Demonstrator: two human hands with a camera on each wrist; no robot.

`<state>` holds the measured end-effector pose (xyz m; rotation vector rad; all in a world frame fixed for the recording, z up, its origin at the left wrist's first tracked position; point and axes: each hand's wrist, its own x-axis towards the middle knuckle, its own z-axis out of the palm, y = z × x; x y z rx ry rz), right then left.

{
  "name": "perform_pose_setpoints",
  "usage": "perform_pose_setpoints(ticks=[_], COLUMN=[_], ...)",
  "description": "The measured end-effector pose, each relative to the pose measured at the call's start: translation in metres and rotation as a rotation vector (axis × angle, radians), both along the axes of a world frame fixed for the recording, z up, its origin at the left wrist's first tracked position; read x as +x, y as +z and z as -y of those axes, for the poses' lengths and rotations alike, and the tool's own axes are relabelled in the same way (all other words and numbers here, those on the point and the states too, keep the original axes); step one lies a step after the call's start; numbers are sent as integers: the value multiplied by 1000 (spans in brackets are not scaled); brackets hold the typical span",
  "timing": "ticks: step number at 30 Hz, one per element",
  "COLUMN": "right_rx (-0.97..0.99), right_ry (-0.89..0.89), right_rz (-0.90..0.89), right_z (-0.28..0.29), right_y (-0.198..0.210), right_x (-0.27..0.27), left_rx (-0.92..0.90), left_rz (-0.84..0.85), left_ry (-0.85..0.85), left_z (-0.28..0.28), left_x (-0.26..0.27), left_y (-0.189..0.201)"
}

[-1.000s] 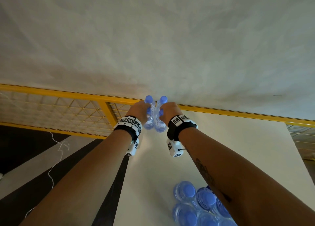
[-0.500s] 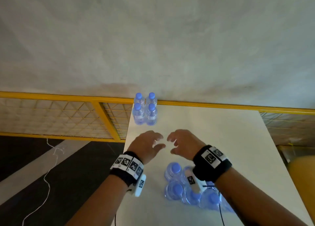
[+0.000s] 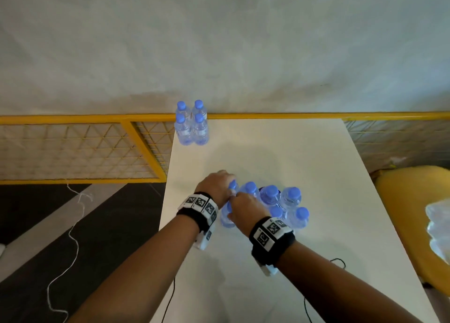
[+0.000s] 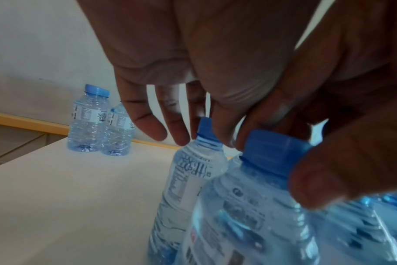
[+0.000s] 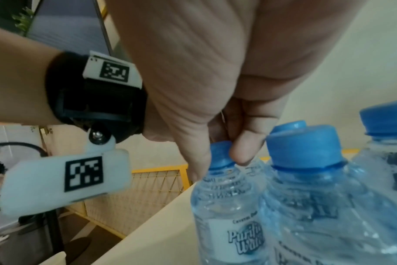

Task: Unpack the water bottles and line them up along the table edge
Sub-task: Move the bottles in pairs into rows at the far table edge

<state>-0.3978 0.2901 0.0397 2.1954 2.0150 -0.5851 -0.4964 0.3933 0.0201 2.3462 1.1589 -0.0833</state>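
Note:
Four clear water bottles with blue caps (image 3: 192, 128) stand in a tight square at the far left corner of the white table (image 3: 292, 157); two of them (image 4: 88, 122) show in the left wrist view. Several more bottles (image 3: 280, 198) stand clustered mid-table. My left hand (image 3: 219, 185) reaches over the cluster's left end, its fingers and thumb curled on a bottle cap (image 4: 277, 148), with a second cap (image 4: 206, 129) between the fingers. My right hand (image 3: 243, 208) pinches the cap of another bottle (image 5: 220, 152) at the cluster's near left.
A yellow mesh railing (image 3: 73, 119) runs behind and left of the table. A yellow seat (image 3: 414, 201) with crumpled clear plastic wrap (image 3: 440, 225) sits at the right. A white cord (image 3: 73, 237) trails on the dark floor to the left.
Both hands let go of two bottles at the far left corner, drew back toward me, and now grip caps in the near cluster.

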Motion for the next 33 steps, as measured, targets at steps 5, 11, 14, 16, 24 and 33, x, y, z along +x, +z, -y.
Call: perform_pose_setpoints(ticks=[5, 11, 14, 16, 24, 33], right_rx=[10, 70, 119, 154, 152, 106], right_ry=[33, 113, 12, -31, -34, -57], right_rz=[63, 70, -41, -96, -57, -117], right_z=[-5, -16, -43, -69, -174, -250], right_y=[1, 25, 48, 60, 64, -9], right_x=[-1, 12, 27, 38, 57, 71], left_rx=[46, 208, 250, 289, 350, 297], left_rz=[-4, -1, 43, 59, -19, -97], left_ry=[18, 61, 99, 135, 141, 187], left_z=[2, -27, -62, -94, -214, -282], left_x=[1, -8, -1, 8, 54, 69], left_y=[1, 12, 29, 38, 41, -15])
